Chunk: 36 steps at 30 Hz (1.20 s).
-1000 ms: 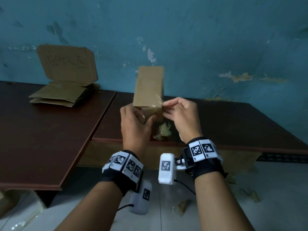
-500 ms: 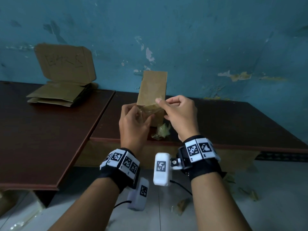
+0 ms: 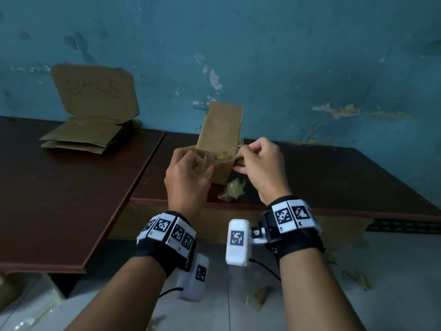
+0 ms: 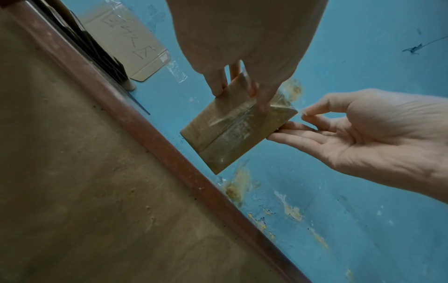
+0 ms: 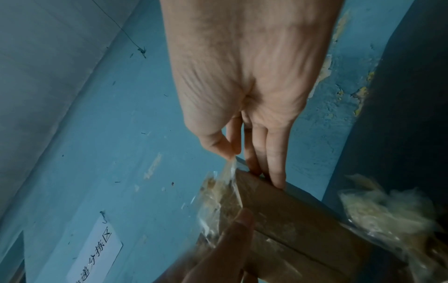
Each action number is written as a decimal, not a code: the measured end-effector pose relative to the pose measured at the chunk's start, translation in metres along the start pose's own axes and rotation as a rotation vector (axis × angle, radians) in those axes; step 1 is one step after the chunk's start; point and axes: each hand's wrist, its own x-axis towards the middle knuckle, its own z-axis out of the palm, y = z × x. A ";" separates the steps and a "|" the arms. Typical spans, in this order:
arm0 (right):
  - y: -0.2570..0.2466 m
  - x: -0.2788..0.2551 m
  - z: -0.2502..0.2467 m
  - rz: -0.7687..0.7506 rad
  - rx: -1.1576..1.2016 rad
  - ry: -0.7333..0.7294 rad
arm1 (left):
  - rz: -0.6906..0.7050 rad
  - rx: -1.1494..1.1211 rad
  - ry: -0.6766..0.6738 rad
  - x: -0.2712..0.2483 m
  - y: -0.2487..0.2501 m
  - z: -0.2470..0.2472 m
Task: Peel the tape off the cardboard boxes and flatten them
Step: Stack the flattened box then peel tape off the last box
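Observation:
A small brown cardboard box (image 3: pixel 222 130) stands tilted above the dark table, held between both hands. My left hand (image 3: pixel 188 173) grips its lower left side, thumb on the taped face (image 4: pixel 238 122). My right hand (image 3: pixel 257 161) pinches a strip of clear tape (image 3: pixel 224 156) at the box's right edge between thumb and forefinger. In the right wrist view the tape (image 5: pixel 221 193) lifts off the box corner (image 5: pixel 286 208), with brown fibres stuck to it. My right hand's other fingers rest along the box edge.
A crumpled wad of peeled tape (image 3: pixel 233 191) lies on the table (image 3: pixel 334 177) below the box. Flattened cardboard pieces (image 3: pixel 83 137) are stacked at the back left under an upright cardboard flap (image 3: pixel 95 90). Tape scraps litter the floor (image 3: pixel 355 278).
The box has tilted to the right and dropped slightly. My right hand has drawn the tape strip across the box's face toward the right edge.

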 end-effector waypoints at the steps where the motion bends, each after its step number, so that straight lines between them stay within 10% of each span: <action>1: 0.000 0.000 0.001 0.008 0.043 -0.016 | -0.005 0.006 0.002 0.001 -0.001 -0.001; 36: -0.002 -0.002 0.003 -0.187 0.091 -0.222 | -0.117 0.024 0.029 0.004 0.005 -0.021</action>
